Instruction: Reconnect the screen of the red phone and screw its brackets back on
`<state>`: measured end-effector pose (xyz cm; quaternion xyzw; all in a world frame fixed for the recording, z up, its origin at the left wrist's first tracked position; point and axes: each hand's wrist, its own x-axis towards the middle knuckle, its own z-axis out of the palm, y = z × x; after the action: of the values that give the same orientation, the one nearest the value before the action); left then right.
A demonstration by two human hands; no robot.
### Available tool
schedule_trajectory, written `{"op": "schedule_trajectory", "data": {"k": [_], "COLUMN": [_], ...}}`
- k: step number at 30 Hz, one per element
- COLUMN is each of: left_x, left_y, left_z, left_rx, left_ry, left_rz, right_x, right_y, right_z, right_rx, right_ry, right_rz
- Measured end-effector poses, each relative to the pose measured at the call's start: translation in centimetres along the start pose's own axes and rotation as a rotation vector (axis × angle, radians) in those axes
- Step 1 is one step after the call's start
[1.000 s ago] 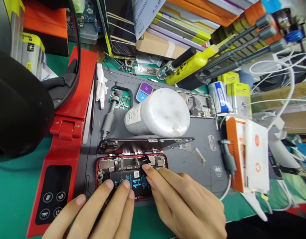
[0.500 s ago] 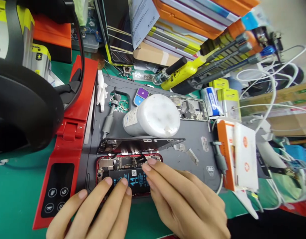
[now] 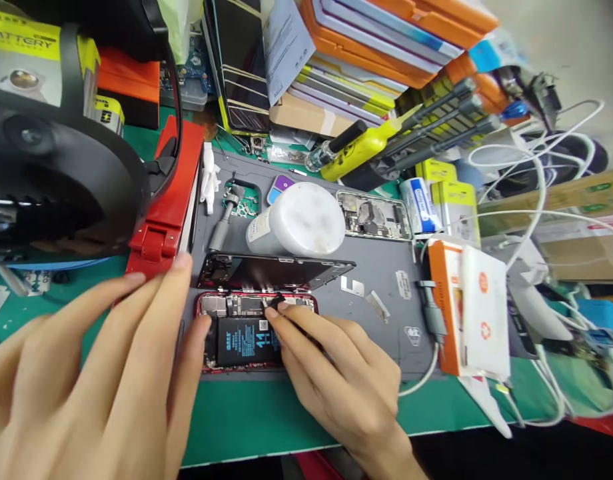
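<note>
An opened red-framed phone (image 3: pixel 201 327) lies on the grey work mat, with a black battery (image 3: pixel 246 341) inside. Its screen (image 3: pixel 276 273) stands tilted up along the far edge, leaning by a white bottle (image 3: pixel 311 220). My right hand (image 3: pixel 336 373) has its fingers pinched together over the phone's right part, at a small black flex cable (image 3: pixel 278 300). What the fingertips grip, if anything, is hidden. My left hand (image 3: pixel 101 373) hovers left of the phone with fingers stretched out, holding nothing; its tips are near the phone's left edge and the red stand (image 3: pixel 161 233).
A second phone housing (image 3: pixel 374 215) lies at the back of the mat. Small metal plates (image 3: pixel 377 305) rest right of the screen. A black lamp-like device (image 3: pixel 71 180) looms at left. Boxes (image 3: pixel 466 313) and white cables crowd the right side.
My left hand has lifted off the phone's lower left and moved left, uncovering the battery. My right hand stays pinched at the phone's upper right. The view has shifted slightly.
</note>
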<state>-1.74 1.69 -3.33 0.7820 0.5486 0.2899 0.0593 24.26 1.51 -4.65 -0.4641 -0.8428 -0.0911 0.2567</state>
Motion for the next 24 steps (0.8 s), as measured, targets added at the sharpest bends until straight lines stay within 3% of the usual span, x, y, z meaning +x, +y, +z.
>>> {"op": "schedule_trajectory", "data": {"k": [3,8,24], "left_x": [1.9,3.7,3.7], "left_y": [1.7,2.7,2.3], "left_z": [0.0,0.9,0.7], "left_rx": [0.174,0.189,0.034], "left_ry": [0.048,-0.003,0.019], "left_rz": [-0.056,-0.021,-0.016], "right_x": [0.2,0.6,0.6], "right_y": [0.1,0.1,-0.2], "right_z": [0.0,-0.1,-0.1], "right_rx": [0.016,0.028,-0.007], "right_ry": [-0.010,-0.028,-0.017], "right_rz": [-0.010,-0.017,0.035]}}
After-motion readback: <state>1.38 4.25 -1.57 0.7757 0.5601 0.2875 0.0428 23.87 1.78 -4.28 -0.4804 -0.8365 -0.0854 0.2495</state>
